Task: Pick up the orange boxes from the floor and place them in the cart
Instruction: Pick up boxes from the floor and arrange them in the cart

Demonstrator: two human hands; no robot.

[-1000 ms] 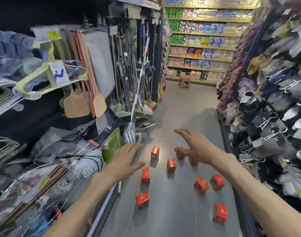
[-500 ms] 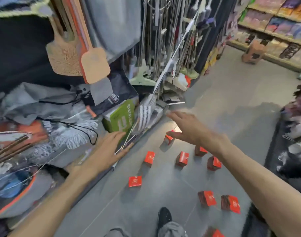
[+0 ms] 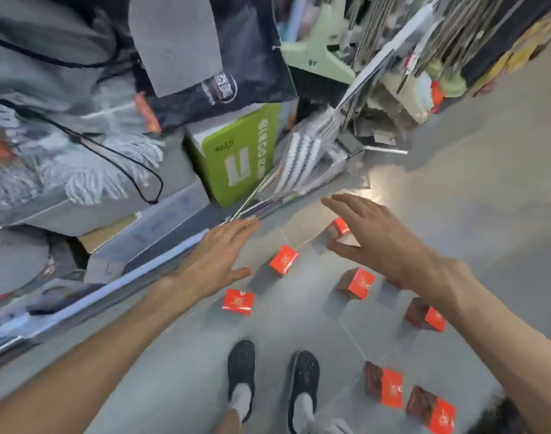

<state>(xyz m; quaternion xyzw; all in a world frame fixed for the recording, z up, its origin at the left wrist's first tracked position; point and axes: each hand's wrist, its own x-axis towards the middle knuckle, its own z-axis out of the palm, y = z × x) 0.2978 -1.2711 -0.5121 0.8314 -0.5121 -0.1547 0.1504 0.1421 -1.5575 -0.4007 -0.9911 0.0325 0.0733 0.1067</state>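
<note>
Seven orange boxes sit on the grey floor (image 3: 455, 189), none held. Vs half a sec ago the view has tipped further down: both shoes are now in frame (only one toe before), boxes look closer, and the far aisle shelves have dropped out of sight. Both hands have come lower toward the boxes.

Count: farthest box (image 3: 338, 228) partly hidden under the R fingers; middle box (image 3: 283, 260); flat-looking box (image 3: 238, 302); centre box (image 3: 357, 283); right box (image 3: 426, 316); near box (image 3: 385, 383); nearest box (image 3: 432, 408) at bottom edge. A sliver of red shows under the R wrist, can't tell if that's an eighth. 2 hands, 2 shoes.

Right hand (image 3: 377, 242) hovers over the farthest box, fingers spread wide and straight, thumb low on the near side of it; box lies between thumb and fingers from this angle, whether touched can't be told (blur). Left hand (image 3: 217, 258) is flat, fingers together and extended, thumb out, holding nothing; flat-looking box is just beside its thumb, middle box near, to its right.

Left shoe (image 3: 241, 368) and right shoe (image 3: 302, 377), dark w/ pale socks, stand near the frame bottom, well apart from the far boxes. Left of the aisle: low shelf edge (image 3: 126, 270), green-white carton (image 3: 236, 158), striped mop head (image 3: 302, 155), grey bags and hanging cleaning gear, blurred.
</note>
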